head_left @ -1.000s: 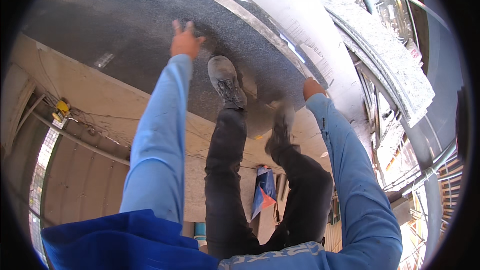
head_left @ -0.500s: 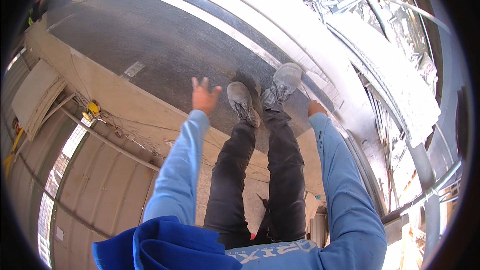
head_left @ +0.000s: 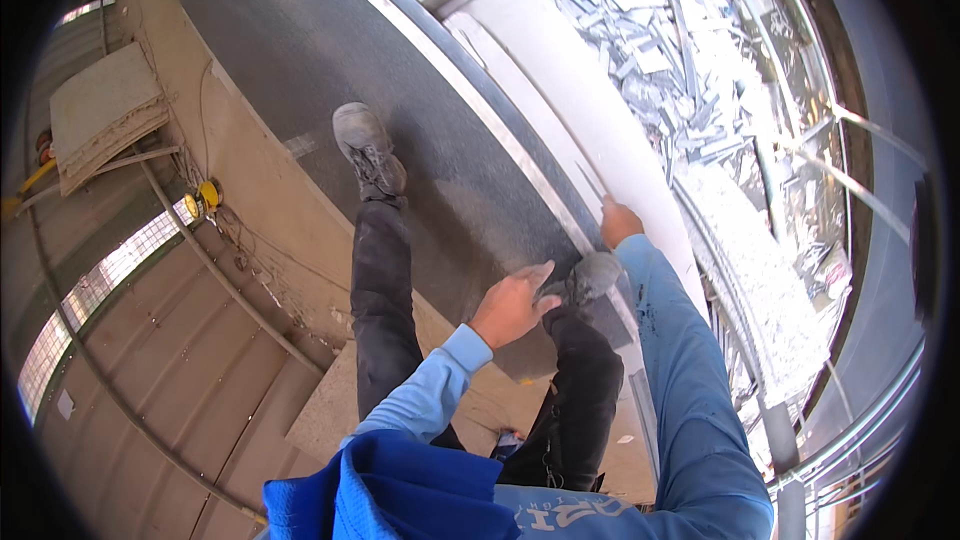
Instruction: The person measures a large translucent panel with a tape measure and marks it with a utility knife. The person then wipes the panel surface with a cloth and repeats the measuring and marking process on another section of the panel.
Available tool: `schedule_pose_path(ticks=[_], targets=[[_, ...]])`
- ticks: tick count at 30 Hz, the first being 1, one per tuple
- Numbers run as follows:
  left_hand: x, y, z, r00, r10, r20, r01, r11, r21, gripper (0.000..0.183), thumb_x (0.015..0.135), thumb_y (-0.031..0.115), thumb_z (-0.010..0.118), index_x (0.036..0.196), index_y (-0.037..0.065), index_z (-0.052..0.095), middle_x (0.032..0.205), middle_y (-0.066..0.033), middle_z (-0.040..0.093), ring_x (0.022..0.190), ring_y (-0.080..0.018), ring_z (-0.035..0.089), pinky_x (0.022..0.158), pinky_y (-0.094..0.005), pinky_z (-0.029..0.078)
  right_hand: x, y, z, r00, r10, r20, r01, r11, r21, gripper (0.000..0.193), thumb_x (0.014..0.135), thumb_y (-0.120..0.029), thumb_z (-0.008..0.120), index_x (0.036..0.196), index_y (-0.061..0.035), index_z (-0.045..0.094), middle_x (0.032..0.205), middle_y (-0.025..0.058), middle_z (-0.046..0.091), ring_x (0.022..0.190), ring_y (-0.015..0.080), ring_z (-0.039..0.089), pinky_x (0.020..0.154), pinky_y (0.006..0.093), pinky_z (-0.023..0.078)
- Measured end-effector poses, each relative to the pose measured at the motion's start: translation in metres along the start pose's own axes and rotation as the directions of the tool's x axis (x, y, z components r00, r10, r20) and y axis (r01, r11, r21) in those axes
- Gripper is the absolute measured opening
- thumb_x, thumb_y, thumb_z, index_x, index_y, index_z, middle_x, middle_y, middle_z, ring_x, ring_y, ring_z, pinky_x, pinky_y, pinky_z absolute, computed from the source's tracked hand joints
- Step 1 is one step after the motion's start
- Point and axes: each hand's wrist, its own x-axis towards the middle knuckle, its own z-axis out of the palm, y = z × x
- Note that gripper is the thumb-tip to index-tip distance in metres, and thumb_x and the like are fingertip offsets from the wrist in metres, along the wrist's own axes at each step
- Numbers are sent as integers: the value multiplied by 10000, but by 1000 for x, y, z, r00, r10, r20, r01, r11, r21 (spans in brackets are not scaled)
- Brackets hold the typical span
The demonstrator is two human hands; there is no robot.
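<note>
My left hand (head_left: 512, 307) is open in front of my body, thumb and fingers apart, with nothing visible in it. It is above the dark flat sheet (head_left: 440, 175), close to my right shoe (head_left: 594, 278). My right hand (head_left: 622, 223) is closed at the right, over the pale strip along the sheet's far edge. A thin dark line shows just beyond its fingertips; whether this is a held thing or a mark cannot be told. My left shoe (head_left: 369, 148) rests on the sheet, farther forward.
A heap of grey offcut strips (head_left: 660, 60) lies beyond the pale ledge (head_left: 560, 70) at right. Stacked boards (head_left: 108, 110) stand at far left, near a yellow round object (head_left: 205, 198) and cables. A long pipe (head_left: 235, 280) runs along the corrugated panels (head_left: 170, 370).
My left foot has stepped forward and left along the sheet. My left hand has moved right and nearer my body. The right hand stays near the sheet's edge while the view has turned.
</note>
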Motion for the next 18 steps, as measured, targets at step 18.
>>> schedule_pose_path(ticks=[18], targets=[[108,-79,-283,930,159,331,-263,917,298,454,884,274,489,1261,22,516,1342,-205,444,1222,-371,436,936,-577,359,497,-559,-199,908,-309,-282,272,948,-163,224,841,-30,446,1031,39,544,1021,272,611,963,392,613,818,460,492]])
